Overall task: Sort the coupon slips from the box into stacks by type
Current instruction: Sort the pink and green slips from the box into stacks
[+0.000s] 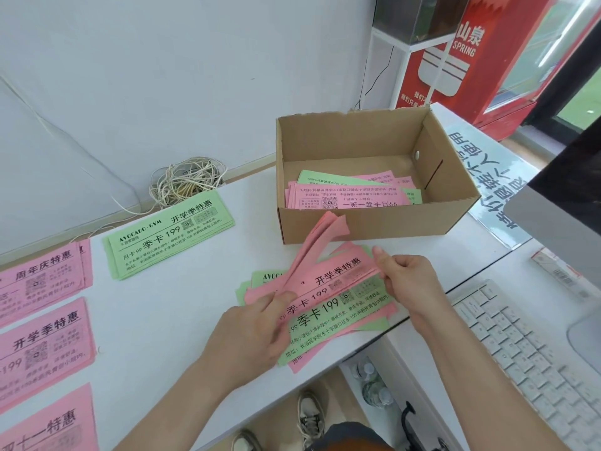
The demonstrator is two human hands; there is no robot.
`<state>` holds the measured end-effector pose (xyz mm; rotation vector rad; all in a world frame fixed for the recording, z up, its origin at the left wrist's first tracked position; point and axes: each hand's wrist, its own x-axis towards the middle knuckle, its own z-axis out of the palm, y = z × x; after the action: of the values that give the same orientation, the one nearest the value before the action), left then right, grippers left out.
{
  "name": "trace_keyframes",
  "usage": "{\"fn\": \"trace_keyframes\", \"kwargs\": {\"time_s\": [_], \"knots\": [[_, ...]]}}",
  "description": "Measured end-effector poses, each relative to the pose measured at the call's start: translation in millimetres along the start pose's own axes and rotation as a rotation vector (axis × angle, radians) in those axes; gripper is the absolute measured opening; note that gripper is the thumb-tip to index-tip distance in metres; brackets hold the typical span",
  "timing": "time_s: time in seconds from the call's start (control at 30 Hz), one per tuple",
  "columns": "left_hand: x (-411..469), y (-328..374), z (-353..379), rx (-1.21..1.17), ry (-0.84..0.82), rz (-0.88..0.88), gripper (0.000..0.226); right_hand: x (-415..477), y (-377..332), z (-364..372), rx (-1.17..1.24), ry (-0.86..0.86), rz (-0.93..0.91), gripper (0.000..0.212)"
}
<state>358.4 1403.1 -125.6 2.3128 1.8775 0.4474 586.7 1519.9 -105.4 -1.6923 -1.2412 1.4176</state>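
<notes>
Slips (341, 312) | long axis left-right, right end farther | held both ends

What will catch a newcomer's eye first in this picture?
The left hand and right hand hold a pink-and-green bundle of slips at the near edge of the table. Behind it stands an open cardboard box with more slips; a green stack lies further left.

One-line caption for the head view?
Sorting: left hand and right hand hold mixed coupon slips by the cardboard box.
</notes>
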Motion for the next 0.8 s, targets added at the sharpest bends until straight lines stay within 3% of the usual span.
{"fn": "trace_keyframes", "kwargs": {"time_s": [0.1,0.23,0.3,0.37,0.43,0.53,0.67,0.73,0.8], "knots": [[0.5,-1.9,-3.5,-0.039,0.016,-0.101,0.052,-2.5,-6.1,-3.4,-0.041,-0.01,0.042,0.055],[1.7,-0.3,-9.4,-0.256,0.016,-0.278,0.088,-5.3,-16.5,-14.5,0.01,-0.181,0.201,0.064],[1.0,0.0,-11.3,-0.236,-0.032,-0.298,0.096,-5.5,-23.0,-17.6,0.086,-0.272,0.257,0.07],[-0.5,-0.8,-21.9,-0.129,-0.036,-0.192,0.103,-6.5,-28.7,-17.8,0.11,-0.366,0.279,0.073],[-9.2,-3.7,-32.2,-0.042,0.057,-0.007,0.089,-9.2,-32.3,-16.3,0.038,-0.454,0.217,0.063],[-24.3,-9.6,-36.2,0.161,0.125,0.135,0.047,-20.8,-34.7,-5.4,-0.128,-0.519,0.047,0.021],[-58.8,-31.2,-8.9,0.133,0.001,-0.046,0.055,-29.2,-30.6,21.1,-0.322,-0.449,-0.151,0.03],[-68.5,-34.6,-1.4,0.12,-0.067,-0.166,0.071,-29.5,-28.1,31.5,-0.388,-0.479,-0.157,0.025],[-72.7,-35.8,0.6,0.115,-0.101,-0.233,0.076,-28.7,-26.7,38.4,-0.487,-0.547,-0.146,0.034]]}}
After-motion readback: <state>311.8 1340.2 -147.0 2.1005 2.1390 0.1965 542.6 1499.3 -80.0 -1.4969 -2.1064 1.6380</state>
